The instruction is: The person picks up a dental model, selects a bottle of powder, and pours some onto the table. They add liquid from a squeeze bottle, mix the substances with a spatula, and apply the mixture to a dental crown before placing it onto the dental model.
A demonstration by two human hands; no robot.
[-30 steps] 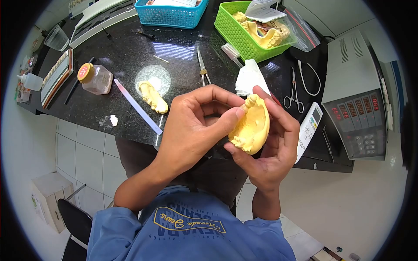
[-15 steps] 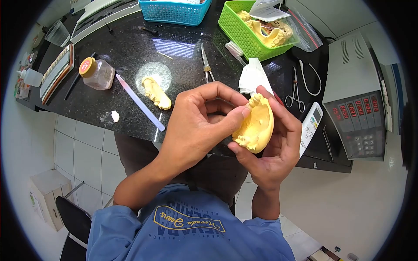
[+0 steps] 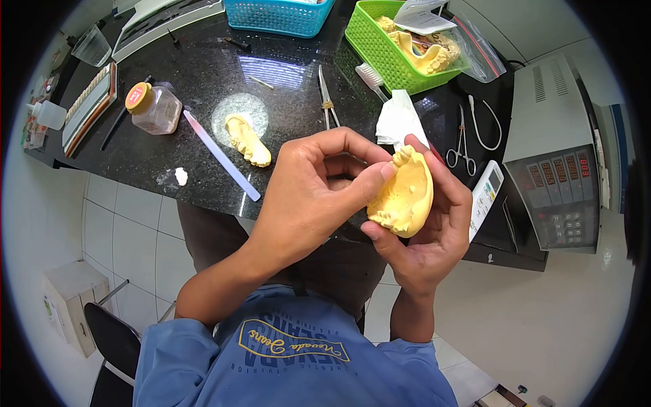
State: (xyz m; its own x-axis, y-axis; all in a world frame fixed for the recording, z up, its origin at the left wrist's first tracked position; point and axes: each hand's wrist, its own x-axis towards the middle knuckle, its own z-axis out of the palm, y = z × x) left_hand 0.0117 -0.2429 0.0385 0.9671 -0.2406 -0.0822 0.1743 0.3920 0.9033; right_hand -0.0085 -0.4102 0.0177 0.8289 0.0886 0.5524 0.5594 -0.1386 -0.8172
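Note:
A yellow dental cast [image 3: 407,193] is held up in front of the black counter [image 3: 196,81], its hollow side facing me. My right hand [image 3: 427,234] cups it from behind and below, fingers wrapped round its right edge. My left hand [image 3: 312,197] grips its left rim, the thumb pressed on the cast's inner surface. A second yellow cast [image 3: 247,140] lies on a round glass slab on the counter.
On the counter are a small jar with an orange lid [image 3: 152,106], a long pale strip [image 3: 220,154], tweezers [image 3: 328,98], a white tissue [image 3: 398,117], scissors-like forceps [image 3: 462,139], a remote [image 3: 485,197], a green basket [image 3: 393,47] of casts and a blue basket [image 3: 278,13]. A grey machine [image 3: 556,156] stands at the right.
Both hands and the cast have shifted slightly right and down in view; the grip is unchanged. The counter items have drifted a little as my head moved.

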